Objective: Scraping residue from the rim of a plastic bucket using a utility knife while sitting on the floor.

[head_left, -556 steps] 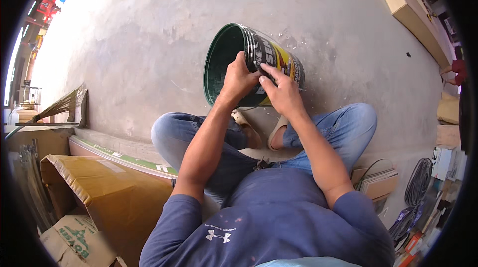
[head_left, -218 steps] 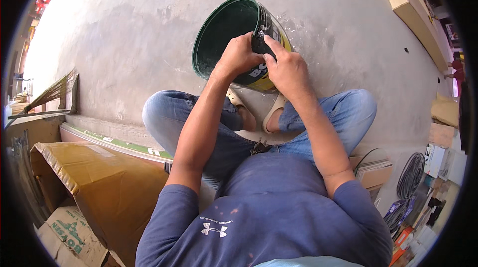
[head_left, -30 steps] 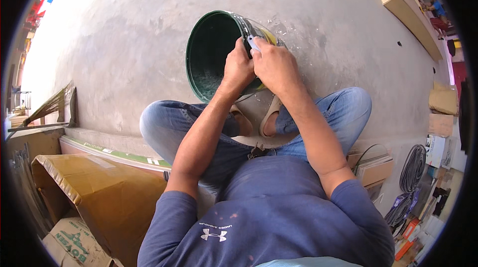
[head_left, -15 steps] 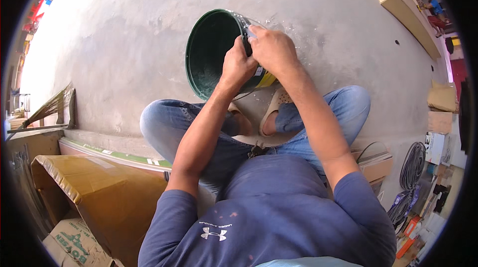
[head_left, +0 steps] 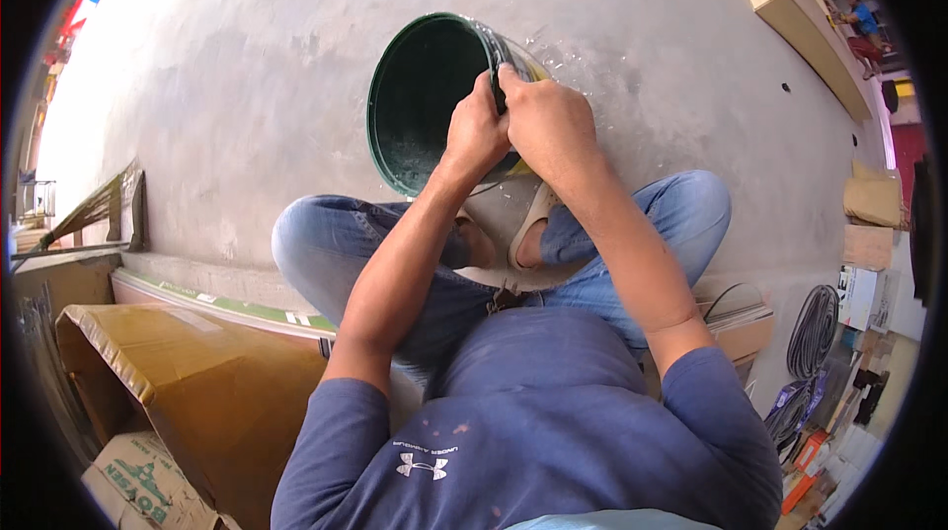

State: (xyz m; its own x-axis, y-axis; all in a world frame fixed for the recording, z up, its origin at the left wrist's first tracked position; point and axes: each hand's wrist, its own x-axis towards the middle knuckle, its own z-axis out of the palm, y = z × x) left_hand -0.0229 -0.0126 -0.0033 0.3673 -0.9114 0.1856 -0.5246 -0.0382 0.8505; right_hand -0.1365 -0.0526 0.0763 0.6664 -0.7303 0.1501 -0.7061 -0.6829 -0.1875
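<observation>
Currently, you are gripping the rim (head_left: 371, 115) of a dark green, cylindrical plastic bucket (head_left: 422, 85) with your curled left hand (head_left: 476, 135); your right hand (head_left: 550, 123) is resting nearly closed just beside it, contents hidden, cannot tell; the bucket is lying sideways, facing left, on the grey concrete floor (head_left: 247, 115)

**Workshop or storage area**

Indicators of the setting: bare, stained concrete floor (head_left: 267, 85); large cardboard box (head_left: 212, 377) beside long flat boards (head_left: 237, 307); broom (head_left: 89, 214) at left; at right, coils of dark cable or hose (head_left: 813, 332) near assorted boxes (head_left: 857, 293). Which of the two cannot be determined.
</observation>
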